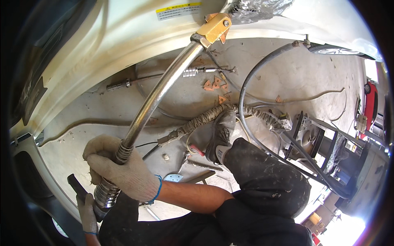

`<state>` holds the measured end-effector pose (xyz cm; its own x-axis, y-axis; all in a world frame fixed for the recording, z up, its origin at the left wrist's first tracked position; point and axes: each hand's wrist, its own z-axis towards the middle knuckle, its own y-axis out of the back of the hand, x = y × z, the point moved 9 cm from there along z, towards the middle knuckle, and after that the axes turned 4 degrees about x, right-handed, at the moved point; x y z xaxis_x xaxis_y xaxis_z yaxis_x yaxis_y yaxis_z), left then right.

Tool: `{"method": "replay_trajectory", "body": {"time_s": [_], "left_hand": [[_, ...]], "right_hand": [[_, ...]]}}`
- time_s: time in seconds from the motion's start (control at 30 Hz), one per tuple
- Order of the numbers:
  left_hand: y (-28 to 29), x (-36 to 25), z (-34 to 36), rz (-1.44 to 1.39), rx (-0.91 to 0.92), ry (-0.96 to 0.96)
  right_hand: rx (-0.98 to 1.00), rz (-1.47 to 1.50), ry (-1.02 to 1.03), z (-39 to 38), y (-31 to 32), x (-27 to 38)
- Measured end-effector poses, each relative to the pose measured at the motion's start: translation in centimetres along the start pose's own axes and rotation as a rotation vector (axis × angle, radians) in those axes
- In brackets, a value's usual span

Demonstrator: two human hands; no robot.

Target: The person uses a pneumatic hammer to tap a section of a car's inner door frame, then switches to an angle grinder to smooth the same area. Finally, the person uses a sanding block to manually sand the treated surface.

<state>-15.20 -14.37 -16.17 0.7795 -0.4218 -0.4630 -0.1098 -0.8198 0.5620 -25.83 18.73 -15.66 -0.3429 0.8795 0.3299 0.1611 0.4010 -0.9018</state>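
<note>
A long chrome slide hammer point(162, 88) slants from the lower left up to the pale car body panel point(139, 41). Its brass-coloured head point(214, 30), with a copper-coloured triangular tip, is at the panel's lower edge; whether it is fixed there I cannot tell. My right hand point(125, 166), in a white knit glove, wraps round the ribbed metal sliding weight on the rod. Lower down, my gloved left hand point(87, 213) closes on the black handle point(77, 185) at the tool's bottom end. Part of that hand is hidden.
Several copper triangular tips point(213, 84) and a second slide hammer point(156, 77) lie on the concrete floor. A wrapped cable point(205, 117) runs past my shoe point(221, 135). A thick black cable point(243, 88) arches at right, near a wheeled metal stand point(305, 137). An open car door point(30, 164) is at left.
</note>
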Motion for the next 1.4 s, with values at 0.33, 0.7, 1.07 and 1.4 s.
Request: {"method": "replay_trajectory", "body": {"time_s": [0.33,0.7,1.07,1.4], "left_hand": [[-1.0,-1.5,-0.5,0.043,0.034,-0.006],[-1.3,-1.2,-0.3,0.044,0.042,0.014],[-2.4,-0.9,0.3,0.040,0.138,0.075],[-3.6,-0.2,0.7,0.118,0.228,0.149]], "right_hand": [[0.043,-0.013,0.007,0.4,0.2,1.1],[0.038,-0.036,0.020,0.6,0.1,1.3],[-0.012,-0.050,0.057,0.3,0.5,1.9],[0.214,0.361,0.444,2.2,1.8,12.8]]}}
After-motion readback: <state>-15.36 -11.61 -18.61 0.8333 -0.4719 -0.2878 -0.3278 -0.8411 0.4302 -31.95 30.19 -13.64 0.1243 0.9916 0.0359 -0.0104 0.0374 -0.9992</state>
